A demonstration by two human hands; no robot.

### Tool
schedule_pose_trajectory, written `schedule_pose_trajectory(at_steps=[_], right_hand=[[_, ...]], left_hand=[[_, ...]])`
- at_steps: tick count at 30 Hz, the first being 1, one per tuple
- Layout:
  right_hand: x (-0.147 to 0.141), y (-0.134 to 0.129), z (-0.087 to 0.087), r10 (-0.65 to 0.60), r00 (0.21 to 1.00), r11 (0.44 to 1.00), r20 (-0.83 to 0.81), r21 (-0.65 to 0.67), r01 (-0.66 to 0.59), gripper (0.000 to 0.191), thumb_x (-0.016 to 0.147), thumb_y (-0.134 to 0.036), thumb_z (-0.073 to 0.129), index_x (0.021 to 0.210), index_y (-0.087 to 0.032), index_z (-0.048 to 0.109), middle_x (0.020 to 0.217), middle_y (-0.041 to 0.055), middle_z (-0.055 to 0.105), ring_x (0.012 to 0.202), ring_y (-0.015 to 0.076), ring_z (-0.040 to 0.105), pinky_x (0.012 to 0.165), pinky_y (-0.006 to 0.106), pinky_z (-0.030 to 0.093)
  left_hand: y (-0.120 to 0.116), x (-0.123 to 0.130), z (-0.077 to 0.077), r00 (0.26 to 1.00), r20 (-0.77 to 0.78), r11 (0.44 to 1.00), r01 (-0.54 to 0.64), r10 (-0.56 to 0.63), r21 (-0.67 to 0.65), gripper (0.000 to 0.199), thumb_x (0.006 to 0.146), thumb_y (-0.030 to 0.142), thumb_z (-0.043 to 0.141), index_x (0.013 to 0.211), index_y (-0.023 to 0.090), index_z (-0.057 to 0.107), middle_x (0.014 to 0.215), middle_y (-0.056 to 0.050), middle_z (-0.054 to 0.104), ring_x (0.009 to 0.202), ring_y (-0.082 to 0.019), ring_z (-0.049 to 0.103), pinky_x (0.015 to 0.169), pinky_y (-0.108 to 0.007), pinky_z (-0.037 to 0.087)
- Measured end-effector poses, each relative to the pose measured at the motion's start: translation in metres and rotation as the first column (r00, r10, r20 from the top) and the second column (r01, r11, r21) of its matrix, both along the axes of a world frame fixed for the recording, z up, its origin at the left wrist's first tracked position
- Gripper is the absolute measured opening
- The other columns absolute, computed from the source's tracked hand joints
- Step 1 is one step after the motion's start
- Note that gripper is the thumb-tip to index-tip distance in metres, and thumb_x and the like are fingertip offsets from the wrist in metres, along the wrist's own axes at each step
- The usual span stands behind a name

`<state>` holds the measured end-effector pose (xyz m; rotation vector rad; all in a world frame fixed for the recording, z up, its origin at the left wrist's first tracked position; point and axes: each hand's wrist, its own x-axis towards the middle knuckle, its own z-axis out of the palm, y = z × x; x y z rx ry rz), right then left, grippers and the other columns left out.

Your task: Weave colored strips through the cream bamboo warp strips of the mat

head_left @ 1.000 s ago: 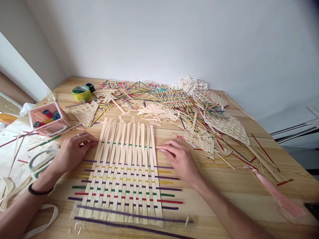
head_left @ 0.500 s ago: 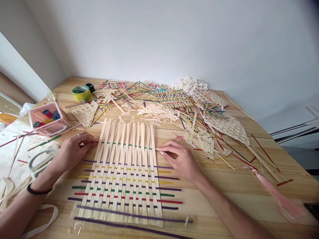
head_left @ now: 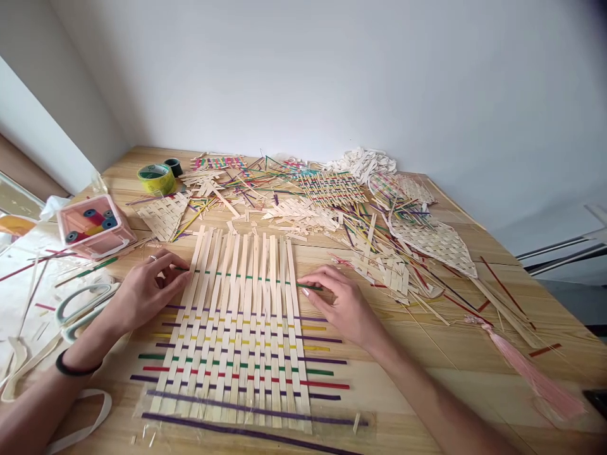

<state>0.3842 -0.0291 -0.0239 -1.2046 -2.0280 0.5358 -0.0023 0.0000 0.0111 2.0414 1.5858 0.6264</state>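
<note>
A half-woven panel of pale upright bamboo strips (head_left: 239, 354) lies flat in front of me, crossed by purple, yellow, green and red strips in its lower part. Higher up, a thin green strip (head_left: 258, 279) runs across the pale ones, apart from the rows below. My left hand (head_left: 156, 284) has its fingers closed around the green strip's left end, beside the panel. On the other side, my right hand (head_left: 339, 300) pinches the right end between thumb and fingers. Clear tape and two long purple strips (head_left: 237, 430) lie along the panel's bottom edge.
Scissors (head_left: 78, 309) lie by my left wrist, near a pink box (head_left: 121, 234) of thread spools. Yellow tape (head_left: 157, 180) stands behind. Loose bamboo strips (head_left: 303, 213) and woven pieces cover the back. A woven fan (head_left: 434, 243) and a pink tassel (head_left: 516, 370) lie right.
More of the green strip's right end shows beyond the panel, at my right fingers. My left hand has moved slightly right, closer to the panel's edge.
</note>
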Motion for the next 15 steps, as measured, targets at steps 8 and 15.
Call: schedule_pose_trajectory(at_steps=[8,15], right_hand=[[0.001,0.002,-0.003,-0.005,1.0,0.999,-0.003,0.038,0.005,0.019,0.101,-0.015,0.055,0.103,-0.024,0.072,0.094,0.005,0.069,0.088,0.0204,0.067,0.078,0.035,0.056],[0.001,0.001,-0.005,0.002,1.0,0.999,-0.016,0.039,-0.002,0.019,0.103,-0.017,0.055,0.102,-0.024,0.072,0.094,0.0053,0.069,0.088,0.0204,0.068,0.078,0.035,0.057]], left_hand=[[0.003,-0.004,-0.006,0.999,-0.026,1.0,-0.018,0.019,0.02,0.036,0.093,0.053,0.055,0.102,0.023,0.073,0.103,-0.006,0.067,0.076,-0.018,0.063,0.066,-0.029,0.053],[0.004,-0.006,-0.01,0.999,-0.02,0.997,-0.023,0.025,0.078,0.03,0.093,0.047,0.058,0.097,0.024,0.076,0.103,-0.004,0.068,0.08,-0.016,0.064,0.071,-0.027,0.052]])
